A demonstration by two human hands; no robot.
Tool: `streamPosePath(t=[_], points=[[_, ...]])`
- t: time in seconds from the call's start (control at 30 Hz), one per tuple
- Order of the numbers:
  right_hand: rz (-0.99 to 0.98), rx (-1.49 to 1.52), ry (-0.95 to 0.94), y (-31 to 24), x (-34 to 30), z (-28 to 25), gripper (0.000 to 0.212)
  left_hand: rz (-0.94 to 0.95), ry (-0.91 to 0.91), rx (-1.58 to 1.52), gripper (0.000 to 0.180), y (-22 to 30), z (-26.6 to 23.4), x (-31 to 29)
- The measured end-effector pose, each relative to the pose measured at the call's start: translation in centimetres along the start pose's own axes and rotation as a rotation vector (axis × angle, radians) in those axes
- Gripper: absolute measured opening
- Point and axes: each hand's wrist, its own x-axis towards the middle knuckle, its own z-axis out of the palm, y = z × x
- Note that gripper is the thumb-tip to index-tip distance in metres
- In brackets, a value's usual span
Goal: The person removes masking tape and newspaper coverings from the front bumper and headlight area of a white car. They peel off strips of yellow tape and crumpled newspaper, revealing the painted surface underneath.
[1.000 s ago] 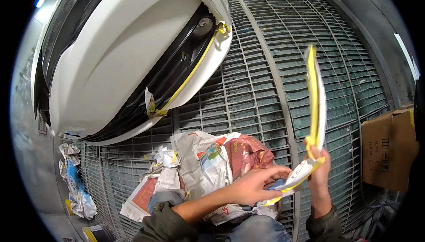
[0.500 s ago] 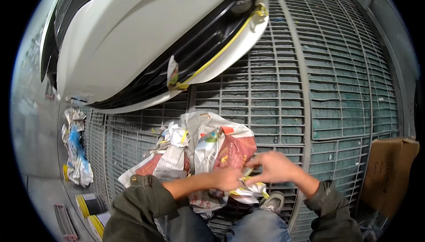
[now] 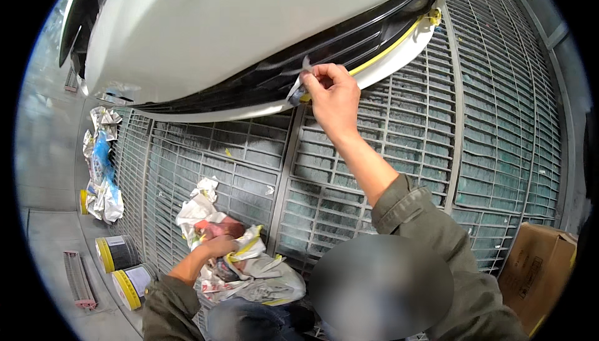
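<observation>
My right hand point(image 3: 335, 96) reaches up to a white car bumper point(image 3: 212, 35) and is closed in a pinch on a small scrap of masking paper point(image 3: 296, 89) at its lower edge. Beside it, yellow masking tape point(image 3: 390, 49) runs along the rim under the black grille point(image 3: 249, 76). Lower down, my left hand point(image 3: 219, 247) is closed on a crumpled bundle of masking paper point(image 3: 271, 277), printed sheets with yellow tape strips. Its fingertips are partly hidden among the folds.
Metal floor grating point(image 3: 399, 129) spreads beneath everything. Crumpled paper and blue film point(image 3: 103, 166) lie by the left wall. Two yellow-rimmed buckets point(image 3: 118, 253) stand at the lower left, and a cardboard box point(image 3: 533, 272) at the lower right. A blurred patch covers part of the lower middle.
My right hand has left the paper bundle and moved up to the scrap on the bumper. The bundle has shifted left and is more bunched up, with my left hand on it.
</observation>
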Motion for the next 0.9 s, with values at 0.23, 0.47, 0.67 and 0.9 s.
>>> streamPosePath(t=[0.23,0.47,0.67,0.9], points=[[-0.084,-0.228,-0.486,6.1,-8.8,-2.8,0.015,-0.125,0.55,0.129,0.066,-1.7,0.7,-1.1],[0.258,-0.581,-0.438,12.5,-15.1,-7.7,0.031,0.496,0.877,0.577,0.069,2.9,-4.2,1.1],[0.19,-0.39,-0.012,7.0,-8.8,-0.1,0.042,0.504,0.716,0.521,0.071,4.2,-3.5,3.2],[0.293,-0.361,0.276,5.7,-5.0,5.5,0.037,0.537,0.791,0.385,0.061,5.4,-2.6,2.3]])
